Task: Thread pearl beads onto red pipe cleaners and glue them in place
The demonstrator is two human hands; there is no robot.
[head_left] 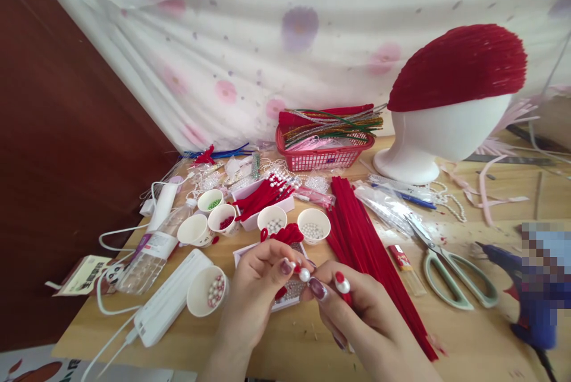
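Note:
Near the table's front, my left hand [263, 281] pinches one end of a small piece with red parts and a white pearl bead [304, 275]. My right hand [352, 304] meets it from the other side, thumb and fingertips pressed together beside the bead. A red stem tipped with another pearl [342, 282] sticks up between the fingers of my right hand. Partly hidden behind both hands is a shallow white box [241, 254] with red loops and small beads. Paper cups of white beads [313, 218] stand just beyond.
Red pipe cleaners [361, 233] lie right of centre, with scissors [439, 257] and a blue glue gun [526, 287] farther right. A red basket [328, 159] and a foam head [428, 138] stand behind. Left are a bottle [149, 257], power strip [173, 296] and bead cup [196, 296].

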